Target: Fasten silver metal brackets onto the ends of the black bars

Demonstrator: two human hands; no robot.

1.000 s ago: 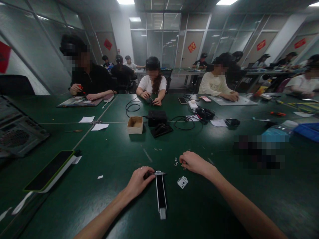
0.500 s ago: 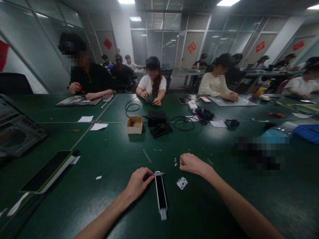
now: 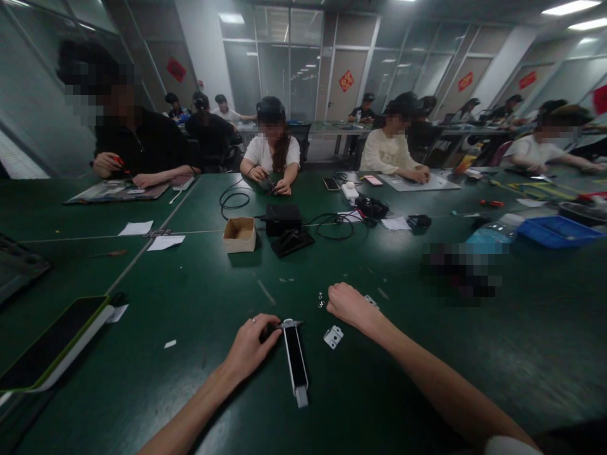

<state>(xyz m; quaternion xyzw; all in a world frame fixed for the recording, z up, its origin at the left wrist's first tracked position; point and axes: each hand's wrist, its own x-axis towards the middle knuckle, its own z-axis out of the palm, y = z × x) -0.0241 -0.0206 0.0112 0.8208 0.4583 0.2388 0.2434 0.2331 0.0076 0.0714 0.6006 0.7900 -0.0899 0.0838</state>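
A long, narrow device [image 3: 296, 359] with a black face and white edges lies on the green table, a grey block at its near end. Across its far end is a slim grey rod [image 3: 293, 323]. Thumb and fingers of my left hand [image 3: 251, 346] close on the rod's left end, which they partly hide. My right hand [image 3: 349, 306] rests on the table with its fingers curled closed; what they hold, if anything, is hidden. Just left of it lie several tiny shiny metal parts [image 3: 321, 301]. A metal bracket [image 3: 334, 337] is nearer me, and another bracket [image 3: 371, 301] shows behind my right wrist.
Ahead stand an open cardboard box [image 3: 239, 236] and a black box [image 3: 283, 219] with cables. A green-edged black panel [image 3: 57, 344] lies at left. To the right are a bottle [image 3: 500, 229] and a blue tray [image 3: 559, 232]. Co-workers sit across the table.
My view has turned to the right, so the scene sits further left. A second bracket now shows beyond my right wrist. Both hands stay in nearly the same places on the table.
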